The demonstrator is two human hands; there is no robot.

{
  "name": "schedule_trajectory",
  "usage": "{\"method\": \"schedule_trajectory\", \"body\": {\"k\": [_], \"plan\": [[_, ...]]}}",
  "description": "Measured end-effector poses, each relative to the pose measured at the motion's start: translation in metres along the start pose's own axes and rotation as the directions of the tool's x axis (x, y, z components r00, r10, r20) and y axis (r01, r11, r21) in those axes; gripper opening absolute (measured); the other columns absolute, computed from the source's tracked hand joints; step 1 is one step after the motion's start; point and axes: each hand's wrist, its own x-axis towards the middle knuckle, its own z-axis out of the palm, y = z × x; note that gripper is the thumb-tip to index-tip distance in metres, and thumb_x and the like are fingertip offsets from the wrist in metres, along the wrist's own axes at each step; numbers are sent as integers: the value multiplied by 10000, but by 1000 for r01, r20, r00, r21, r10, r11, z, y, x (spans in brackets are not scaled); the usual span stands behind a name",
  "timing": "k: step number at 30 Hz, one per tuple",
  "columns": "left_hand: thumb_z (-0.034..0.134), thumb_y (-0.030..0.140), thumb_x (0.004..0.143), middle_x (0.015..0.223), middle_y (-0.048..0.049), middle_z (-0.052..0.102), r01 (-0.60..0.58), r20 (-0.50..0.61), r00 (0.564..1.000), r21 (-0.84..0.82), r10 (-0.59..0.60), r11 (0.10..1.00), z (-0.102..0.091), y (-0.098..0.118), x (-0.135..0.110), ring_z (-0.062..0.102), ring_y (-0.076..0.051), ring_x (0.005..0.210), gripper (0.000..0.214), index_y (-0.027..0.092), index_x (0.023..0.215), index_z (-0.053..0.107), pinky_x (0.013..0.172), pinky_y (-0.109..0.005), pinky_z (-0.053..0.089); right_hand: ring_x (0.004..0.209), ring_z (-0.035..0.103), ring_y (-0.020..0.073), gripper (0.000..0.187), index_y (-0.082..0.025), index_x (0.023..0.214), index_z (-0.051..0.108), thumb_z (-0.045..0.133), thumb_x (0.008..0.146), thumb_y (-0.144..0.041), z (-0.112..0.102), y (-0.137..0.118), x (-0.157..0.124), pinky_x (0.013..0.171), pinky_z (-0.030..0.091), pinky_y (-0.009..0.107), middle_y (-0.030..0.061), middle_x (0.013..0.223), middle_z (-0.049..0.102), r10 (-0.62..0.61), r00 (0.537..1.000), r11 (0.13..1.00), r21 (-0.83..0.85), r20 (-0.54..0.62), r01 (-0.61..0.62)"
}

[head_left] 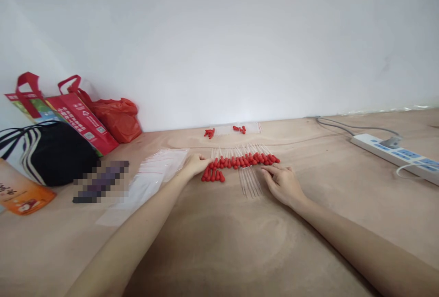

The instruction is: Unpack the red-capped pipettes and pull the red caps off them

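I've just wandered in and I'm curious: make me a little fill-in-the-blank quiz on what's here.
1. The left hand is at one end of a long row of bulbs coloured ____.
2. The right hand is closer than the ____ hand to the clear tubes in front of that row.
3. The black bag has ____ stripes.
4. The power strip has socket patches coloured ____.

Missing words: red; left; white; blue.
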Motion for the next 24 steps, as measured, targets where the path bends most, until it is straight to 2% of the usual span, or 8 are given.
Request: {"method": "schedule_trajectory", "body": {"k": [8, 11, 16, 19, 21, 23, 24], "plan": [[609, 375, 579, 489, -22, 527, 66, 19, 997, 110, -69, 992, 1, 9, 8, 528, -178, 523, 268, 172, 450, 490, 495, -257, 336, 638, 547, 140, 314, -213, 872, 646, 359, 839, -337, -2, 0, 1, 648, 298, 297, 27, 746, 634, 31, 1000, 999, 9, -6, -31], [623, 375, 557, 505, -30, 534, 64, 20, 998, 128, -67, 990, 1, 13, 6, 533, -184, 535, 273, 173, 445, 477, 488, -258, 338, 625, 545, 133, 301, -211, 851, 648, 374, 832, -335, -3, -1, 1, 650, 295, 296, 18, 722, 627, 41, 999, 999, 10, -7, -40], [562, 274, 611, 464, -14, 509, 24, 29, 999, 139, -28, 990, -5, 21, 3, 517, -167, 503, 212, 163, 443, 498, 474, -247, 328, 643, 550, 135, 276, -207, 840, 645, 398, 824, -330, -2, -1, 0, 667, 301, 300, 8, 703, 615, 45, 999, 999, 13, -8, -45], [491, 260, 696, 495, -15, 532, -42, 6, 999, 141, 42, 989, -18, 25, -6, 524, -165, 533, 213, 157, 514, 535, 501, -247, 346, 647, 550, 141, 274, -199, 864, 634, 400, 825, -336, -1, 1, -1, 676, 321, 309, 13, 700, 605, 39, 999, 999, 22, -28, -38], [428, 263, 765, 605, -18, 582, -115, -29, 992, 130, 120, 985, -24, 24, -21, 546, -162, 609, 209, 157, 645, 562, 552, -242, 374, 624, 536, 139, 279, -190, 914, 615, 400, 825, -344, -1, 1, -1, 666, 349, 309, 24, 719, 595, 19, 998, 998, 53, -62, -16], [388, 278, 816, 748, -17, 612, -249, -67, 964, 115, 257, 962, -22, 20, -40, 558, -151, 695, 191, 169, 810, 544, 615, -233, 399, 670, 536, 152, 310, -177, 1022, 567, 415, 819, -356, -1, 1, 0, 668, 386, 311, 56, 811, 591, -33, 993, 993, 109, -112, 46], [378, 280, 831, 783, -22, 613, -377, -85, 918, 109, 387, 920, -19, 17, -51, 560, -149, 701, 186, 170, 861, 525, 628, -238, 409, 741, 542, 170, 355, -169, 1090, 526, 433, 811, -368, -2, 0, 0, 689, 404, 319, 80, 886, 583, -75, 987, 987, 131, -139, 93]]}}
